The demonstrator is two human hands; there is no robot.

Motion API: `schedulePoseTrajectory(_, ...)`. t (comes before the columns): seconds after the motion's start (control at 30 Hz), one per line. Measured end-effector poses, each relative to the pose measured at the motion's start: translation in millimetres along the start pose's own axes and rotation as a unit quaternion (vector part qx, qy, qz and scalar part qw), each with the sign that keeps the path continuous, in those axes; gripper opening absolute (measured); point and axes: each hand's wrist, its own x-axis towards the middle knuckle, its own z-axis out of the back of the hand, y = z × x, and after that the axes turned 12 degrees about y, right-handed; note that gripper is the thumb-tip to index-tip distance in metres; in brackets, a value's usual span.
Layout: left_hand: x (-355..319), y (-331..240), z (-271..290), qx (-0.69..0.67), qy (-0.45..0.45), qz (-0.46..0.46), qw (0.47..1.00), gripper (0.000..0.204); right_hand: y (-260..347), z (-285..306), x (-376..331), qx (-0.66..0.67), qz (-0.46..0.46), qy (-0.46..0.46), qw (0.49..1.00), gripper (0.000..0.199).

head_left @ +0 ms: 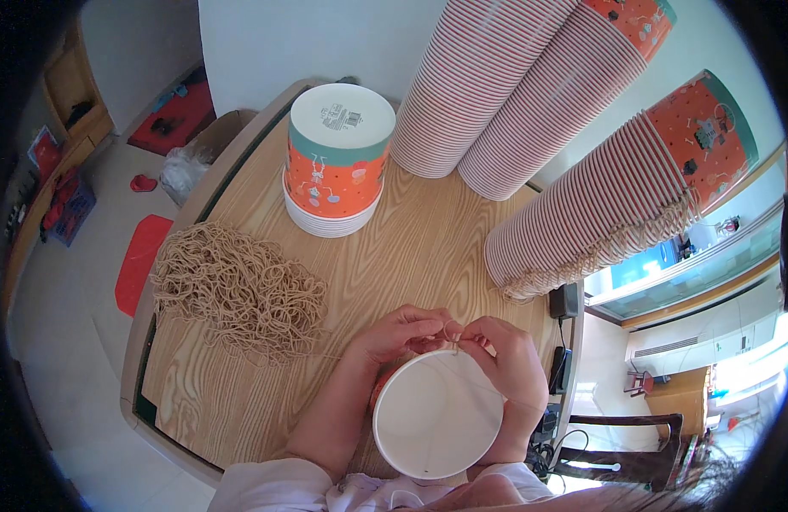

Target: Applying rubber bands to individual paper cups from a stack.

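Observation:
A paper bucket (pixel 436 418) leans between my forearms, its white inside facing up and a little orange outer wall visible at its left. Just above the bucket's far rim, my left hand (pixel 404 331) pinches a small loop of tan twine (pixel 450 333). My right hand (pixel 511 358) meets it there, thumb and forefinger closed on the same twine. Where the twine passes through or around the rim is too small to tell. A thin strand runs from behind my left wrist toward a loose heap of tan twine (pixel 240 290) on the table's left.
Upside-down orange-and-teal buckets (pixel 338 179) stand beyond the heap. Tall nested bucket stacks (pixel 488 77) rise at the back; a right-hand stack (pixel 598 196) has twine handles (pixel 616 247) along its side. A black power adapter (pixel 564 301) sits at the wooden table's (pixel 411 264) right edge, near a chair (pixel 624 452).

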Motion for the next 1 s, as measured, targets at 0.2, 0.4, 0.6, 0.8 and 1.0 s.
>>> schedulePoseTrajectory(0.2, 1.8, 5.4, 5.7, 0.07, -0.014, 0.016, 0.997, 0.028, 2.6, 0.9, -0.5, 0.002, 0.013, -0.008, 1.0, 0.01)
schedulePoseTrajectory(0.4, 1.2, 6.9, 9.0, 0.101, -0.049, 0.058, 0.992, 0.021, 0.3, -1.5, 3.8, 0.009, 0.016, -0.007, 1.0, 0.01)
schedulePoseTrajectory(0.6, 0.2, 4.2, 9.3, 0.102, -0.037, 0.037, 0.993, 0.016, -8.7, -7.2, 14.2, 0.079, 0.012, 0.03, 0.996, 0.012)
schedulePoseTrajectory(0.8, -2.5, 3.6, 12.2, 0.046, -0.022, 0.032, 0.998, 0.012, -76.7, -23.8, 31.9, 0.44, 0.086, 0.123, 0.885, 0.013)
schedulePoseTrajectory(1.0, 0.4, 7.9, 9.4, 0.036, -0.038, 0.046, 0.998, 0.011, -71.6, -22.4, 32.1, 0.458, 0.091, 0.154, 0.871, 0.014)
